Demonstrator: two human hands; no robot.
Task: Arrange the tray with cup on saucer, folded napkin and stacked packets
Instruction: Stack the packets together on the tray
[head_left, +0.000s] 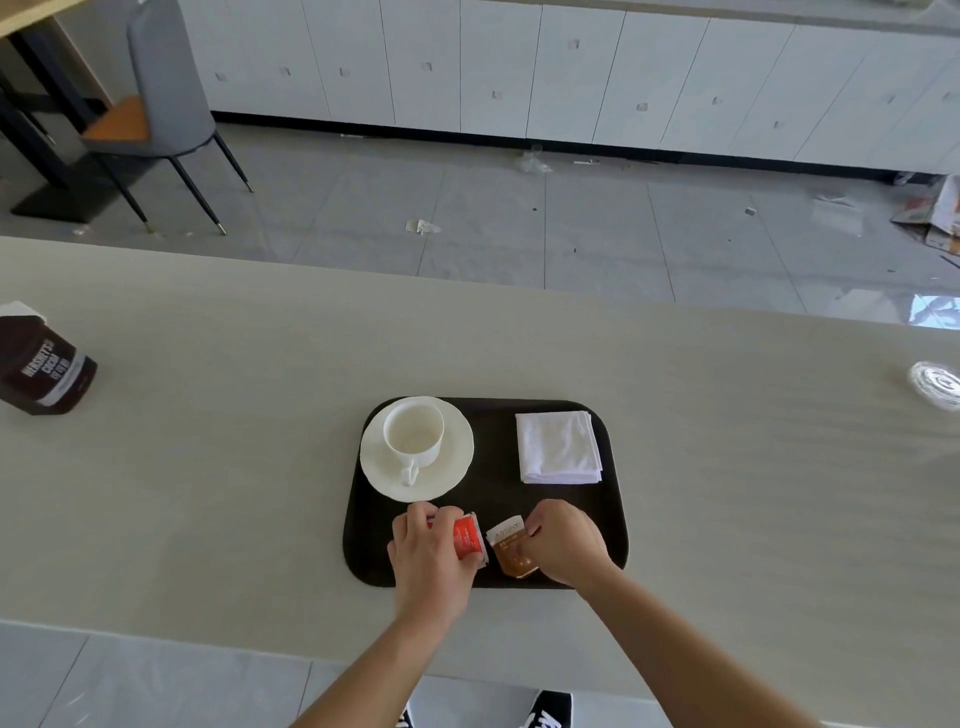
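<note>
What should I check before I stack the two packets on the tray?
1. Cup upright on saucer: ok.
2. White napkin folded, flat on the black tray, far right corner: ok.
3. Left hand grips the red packet: ok.
4. Right hand pinches the brown packet: ok.
5. Packets stacked: not ok, they are side by side at the tray's near edge.
6. Packets resting on the tray or lifted: cannot tell.

"HERSHEY'S COCOA" is being shown in white letters on the dark box (49, 364). Small print on the brown packet (511, 551) is being seen too blurred to read.
</note>
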